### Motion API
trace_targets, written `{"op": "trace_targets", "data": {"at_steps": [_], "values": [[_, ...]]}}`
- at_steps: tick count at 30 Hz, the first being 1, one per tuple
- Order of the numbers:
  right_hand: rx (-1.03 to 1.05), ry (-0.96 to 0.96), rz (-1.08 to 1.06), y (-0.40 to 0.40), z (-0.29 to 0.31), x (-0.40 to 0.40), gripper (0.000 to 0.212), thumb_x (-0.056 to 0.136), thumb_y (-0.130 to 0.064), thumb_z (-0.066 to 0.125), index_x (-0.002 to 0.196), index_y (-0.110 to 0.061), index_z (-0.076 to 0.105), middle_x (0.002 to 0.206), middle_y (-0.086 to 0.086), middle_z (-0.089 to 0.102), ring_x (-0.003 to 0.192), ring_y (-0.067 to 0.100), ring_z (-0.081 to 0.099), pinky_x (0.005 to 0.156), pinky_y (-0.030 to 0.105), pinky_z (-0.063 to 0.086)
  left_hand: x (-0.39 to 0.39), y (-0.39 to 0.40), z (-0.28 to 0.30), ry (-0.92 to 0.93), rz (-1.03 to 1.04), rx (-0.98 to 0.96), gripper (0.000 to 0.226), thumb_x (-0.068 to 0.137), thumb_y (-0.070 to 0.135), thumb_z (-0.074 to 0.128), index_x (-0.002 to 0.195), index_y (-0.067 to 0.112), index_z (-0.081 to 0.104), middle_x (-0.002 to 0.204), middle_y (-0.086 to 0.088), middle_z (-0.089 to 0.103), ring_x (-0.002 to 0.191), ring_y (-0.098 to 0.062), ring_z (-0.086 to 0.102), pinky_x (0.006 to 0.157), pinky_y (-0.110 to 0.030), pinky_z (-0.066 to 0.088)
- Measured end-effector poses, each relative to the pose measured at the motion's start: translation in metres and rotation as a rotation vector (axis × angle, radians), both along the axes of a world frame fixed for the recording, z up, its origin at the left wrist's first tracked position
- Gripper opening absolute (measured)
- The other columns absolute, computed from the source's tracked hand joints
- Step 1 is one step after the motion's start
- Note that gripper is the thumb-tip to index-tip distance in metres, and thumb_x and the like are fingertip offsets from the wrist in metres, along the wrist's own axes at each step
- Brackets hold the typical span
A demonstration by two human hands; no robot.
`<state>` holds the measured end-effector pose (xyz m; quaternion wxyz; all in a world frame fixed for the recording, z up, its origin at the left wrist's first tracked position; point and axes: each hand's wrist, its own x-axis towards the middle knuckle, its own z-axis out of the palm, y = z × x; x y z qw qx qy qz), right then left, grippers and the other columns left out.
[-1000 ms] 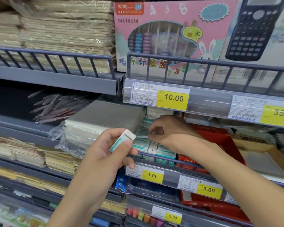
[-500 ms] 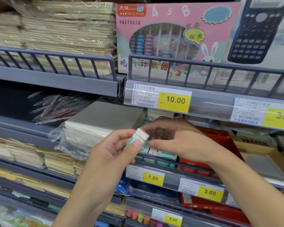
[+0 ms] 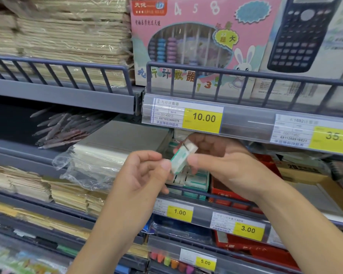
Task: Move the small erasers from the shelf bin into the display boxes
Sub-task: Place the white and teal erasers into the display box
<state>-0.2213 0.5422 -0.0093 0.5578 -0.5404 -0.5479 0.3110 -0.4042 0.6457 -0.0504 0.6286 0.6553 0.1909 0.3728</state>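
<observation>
So, one small eraser (image 3: 183, 158) in a white-and-teal sleeve, tilted, up in front of the middle shelf, pinched at once by the left hand (image 3: 142, 175) at its lower end and the right hand (image 3: 216, 161) with thumb in front and fingers curled behind. Right below and behind, the teal display box (image 3: 194, 180) with more erasers standing in rows, just left of a red box (image 3: 226, 189). Underneath, yellow price tags 1.00 (image 3: 180, 212) and 3.00 (image 3: 248, 230).
</observation>
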Motion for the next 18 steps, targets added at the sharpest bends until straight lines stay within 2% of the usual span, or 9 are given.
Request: {"op": "trace_targets", "data": {"at_steps": [3, 5, 6, 7, 8, 10, 12, 14, 18], "values": [[-0.118, 0.003, -0.264, -0.001, 0.001, 0.011, 0.020, 0.080, -0.044, 0.080, 0.100, -0.044, 0.077, 0.106, -0.017, 0.076, 0.100, 0.001, 0.070, 0.100, 0.034, 0.051, -0.004, -0.003, -0.004, 0.145, 0.168, 0.362, 0.016, 0.088, 0.063, 0.058, 0.102, 0.056, 0.056, 0.113, 0.025, 0.068, 0.100, 0.000, 0.067, 0.075, -0.016, 0.054], [-0.234, -0.153, -0.431, -0.002, 0.002, 0.022, 0.031, 0.072, -0.063, 0.075, 0.101, -0.051, 0.073, 0.101, -0.026, 0.074, 0.102, -0.001, 0.068, 0.101, 0.038, 0.051, -0.004, -0.004, -0.007, 0.249, 0.212, 0.651, 0.013, 0.100, 0.062, 0.048, 0.110, 0.055, 0.052, 0.117, 0.033, 0.058, 0.112, 0.007, 0.057, 0.082, -0.008, 0.047], [-0.261, -0.267, -0.461, -0.001, 0.002, 0.027, 0.031, 0.075, -0.063, 0.071, 0.103, -0.048, 0.073, 0.099, -0.027, 0.073, 0.101, -0.002, 0.067, 0.101, 0.031, 0.050, -0.003, -0.005, -0.009, 0.292, 0.200, 0.784, 0.017, 0.102, 0.058, 0.044, 0.115, 0.052, 0.053, 0.118, 0.035, 0.054, 0.117, 0.010, 0.051, 0.088, -0.005, 0.042], [-0.265, -0.391, -0.459, 0.001, 0.001, 0.029, 0.024, 0.081, -0.056, 0.069, 0.104, -0.047, 0.071, 0.096, -0.029, 0.071, 0.096, -0.007, 0.064, 0.098, 0.018, 0.047, -0.001, -0.006, -0.011, 0.323, 0.169, 0.881, 0.025, 0.103, 0.056, 0.042, 0.121, 0.045, 0.056, 0.119, 0.034, 0.052, 0.120, 0.009, 0.046, 0.094, -0.005, 0.038], [-0.270, -0.515, -0.447, 0.003, 0.002, 0.028, 0.017, 0.088, -0.047, 0.066, 0.105, -0.046, 0.070, 0.095, -0.032, 0.068, 0.093, -0.013, 0.061, 0.088, 0.004, 0.042, 0.002, -0.007, -0.014, 0.348, 0.134, 0.943, 0.032, 0.103, 0.053, 0.042, 0.124, 0.038, 0.059, 0.120, 0.030, 0.052, 0.120, 0.007, 0.044, 0.097, -0.011, 0.038], [-0.294, -0.729, -0.426, 0.006, 0.000, 0.027, 0.013, 0.094, -0.037, 0.064, 0.104, -0.043, 0.069, 0.093, -0.033, 0.065, 0.090, -0.022, 0.053, 0.075, -0.003, 0.036, 0.005, -0.007, -0.018, 0.382, 0.095, 1.041, 0.035, 0.103, 0.048, 0.045, 0.125, 0.029, 0.064, 0.119, 0.020, 0.058, 0.115, -0.001, 0.049, 0.097, -0.023, 0.044], [-0.321, -0.843, -0.384, 0.010, -0.001, 0.025, 0.011, 0.092, -0.034, 0.066, 0.101, -0.041, 0.068, 0.090, -0.027, 0.063, 0.085, -0.020, 0.052, 0.071, 0.000, 0.038, 0.008, -0.006, -0.023, 0.407, 0.095, 1.121, 0.030, 0.101, 0.042, 0.053, 0.121, 0.025, 0.068, 0.113, 0.014, 0.062, 0.106, -0.008, 0.055, 0.092, -0.030, 0.049], [-0.347, -0.907, -0.340, 0.014, -0.003, 0.023, 0.012, 0.090, -0.031, 0.068, 0.094, -0.042, 0.065, 0.092, -0.020, 0.062, 0.081, -0.012, 0.055, 0.070, 0.004, 0.040, 0.011, -0.003, -0.028, 0.389, 0.119, 1.164, 0.025, 0.098, 0.037, 0.059, 0.116, 0.024, 0.071, 0.109, 0.013, 0.063, 0.101, -0.010, 0.055, 0.090, -0.028, 0.045], [-0.378, -1.053, -0.317, 0.022, -0.008, 0.026, 0.013, 0.090, -0.032, 0.068, 0.101, -0.032, 0.074, 0.098, -0.014, 0.055, 0.098, 0.009, 0.055, 0.084, 0.021, 0.039, 0.015, 0.003, -0.034, 0.332, 0.144, 1.204, 0.021, 0.098, 0.029, 0.062, 0.114, 0.022, 0.073, 0.106, 0.011, 0.065, 0.098, -0.011, 0.055, 0.088, -0.024, 0.039]]}}
